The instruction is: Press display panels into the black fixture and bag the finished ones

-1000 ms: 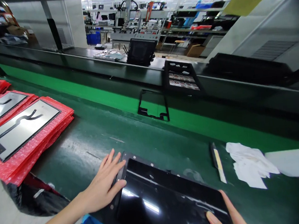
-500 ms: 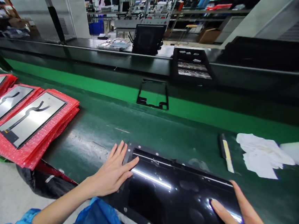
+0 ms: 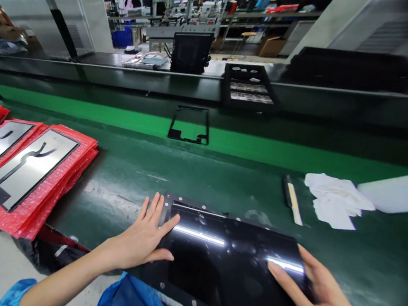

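Note:
A glossy black screen panel [image 3: 230,250] lies at the near edge of the bench, over a dark plate [image 3: 168,200] with round silver dots along its border. My left hand [image 3: 140,237] is spread over the left end of the plate, its thumb side touching the panel. At the other end, my right hand [image 3: 318,276] grips the panel's right edge, thumb side on the glossy face and other fingers around the edge, partly hidden. Light streaks and smudges show on the panel.
Left on the green bench [image 3: 120,174] are LCD panels [image 3: 35,163] on red bubble bags [image 3: 66,170]. A black frame [image 3: 189,125] lies beyond. Right are a cutter-like tool [image 3: 292,200], white cloths [image 3: 337,201] and a white object [image 3: 400,194]. A black tray [image 3: 250,89] stands behind.
The view has turned a little, so the bench things appear farther left. More of my right hand shows around the panel's right edge. My left hand keeps its place on the plate.

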A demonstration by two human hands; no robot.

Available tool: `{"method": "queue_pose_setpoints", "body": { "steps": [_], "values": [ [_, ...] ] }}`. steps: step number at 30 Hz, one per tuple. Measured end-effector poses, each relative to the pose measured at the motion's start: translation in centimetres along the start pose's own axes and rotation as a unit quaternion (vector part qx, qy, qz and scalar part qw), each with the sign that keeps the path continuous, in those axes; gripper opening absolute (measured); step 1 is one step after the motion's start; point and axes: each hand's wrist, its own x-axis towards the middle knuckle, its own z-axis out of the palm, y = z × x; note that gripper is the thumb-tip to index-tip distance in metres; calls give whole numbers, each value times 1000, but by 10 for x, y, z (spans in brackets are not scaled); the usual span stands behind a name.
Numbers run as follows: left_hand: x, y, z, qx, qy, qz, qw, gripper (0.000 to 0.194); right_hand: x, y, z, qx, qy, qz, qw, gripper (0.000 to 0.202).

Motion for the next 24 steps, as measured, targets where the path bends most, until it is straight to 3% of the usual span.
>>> {"method": "queue_pose_setpoints", "body": {
  "steps": [3,6,11,15,18,24],
  "values": [
    [2,1,2,48,-3,-2,999,86,7,5,-5,-95,23,-97,990,62],
    [1,-1,8,99,12,2,995,83,16,15,-15,-172,6,-208,963,47],
    [-3,-13,22,158,48,21,986,73,26,19,-30,-227,20,-274,934,28],
    [0,-16,30,179,93,30,979,66,33,16,-35,-283,-2,-306,909,38],
    [8,-12,32,197,133,13,971,63,38,14,-37,-372,-19,-329,868,49],
    [27,-6,33,188,141,-38,971,74,41,18,-35,-451,-55,-394,799,62]
  ]
}}
